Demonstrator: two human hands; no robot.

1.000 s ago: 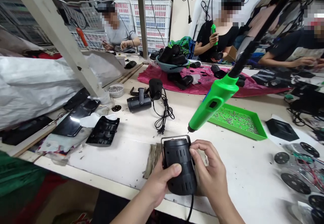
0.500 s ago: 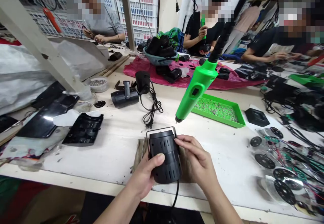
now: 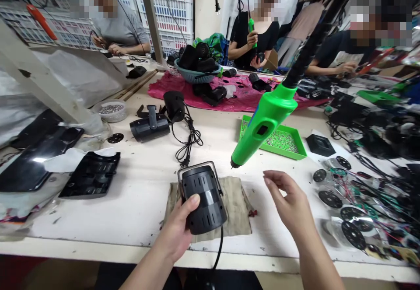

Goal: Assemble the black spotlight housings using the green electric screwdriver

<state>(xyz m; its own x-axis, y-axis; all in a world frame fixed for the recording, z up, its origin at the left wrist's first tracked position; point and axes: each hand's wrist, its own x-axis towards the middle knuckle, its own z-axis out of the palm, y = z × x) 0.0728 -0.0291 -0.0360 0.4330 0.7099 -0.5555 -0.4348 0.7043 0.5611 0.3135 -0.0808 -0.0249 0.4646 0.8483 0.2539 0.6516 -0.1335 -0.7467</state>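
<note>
My left hand (image 3: 179, 226) grips a black cylindrical lamp housing (image 3: 205, 204), thumb across its slotted side. A thin U-shaped metal bracket (image 3: 197, 165) arches over its upper end, and a black cable (image 3: 219, 248) leaves its lower end. To the right, my right hand (image 3: 290, 202) hovers above the table, apart from the housing, fingers loosely curved with a gap between thumb and forefinger. Up and left of it hangs a green electric screwdriver (image 3: 264, 126), bit pointing down. Behind the screwdriver lies a green tray (image 3: 300, 152) of small screws. A grey-brown cloth (image 3: 236, 207) lies beneath the housing.
Two assembled black lamps (image 3: 151, 127) with a coiled cord stand further back. On the left are a black half shell (image 3: 93, 176) and a tub of small metal parts (image 3: 112, 111). Wired parts with black discs (image 3: 330, 199) crowd the right. Several people work opposite.
My right hand has left the housing's side and moved right. The left hand keeps hold of the housing, now tilted slightly. The view has turned to the right.
</note>
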